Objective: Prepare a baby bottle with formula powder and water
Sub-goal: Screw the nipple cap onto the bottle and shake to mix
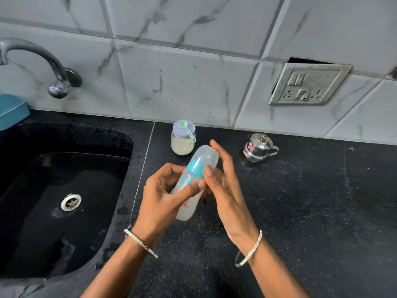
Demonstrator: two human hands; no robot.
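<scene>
Bangles (140, 244) nearest. Above the black counter (300, 211), gripping the tilted, capped, milky baby bottle (194, 179) in the left hand (163, 190), fingers curled; bracing with the right hand (227, 183), fingers straight, probably mixing. Beyond, set aside: formula jar (183, 145), scoop (187, 130) atop, steel pot (257, 148).

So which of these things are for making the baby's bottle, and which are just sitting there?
For the job:
- baby bottle, gripped by the left hand, touched by the right hand
- powder jar
- scoop on its lid
- steel pot, maybe for water; its lid is on

Just lying about:
- tap
- sink
- blue box
- wall socket
</scene>
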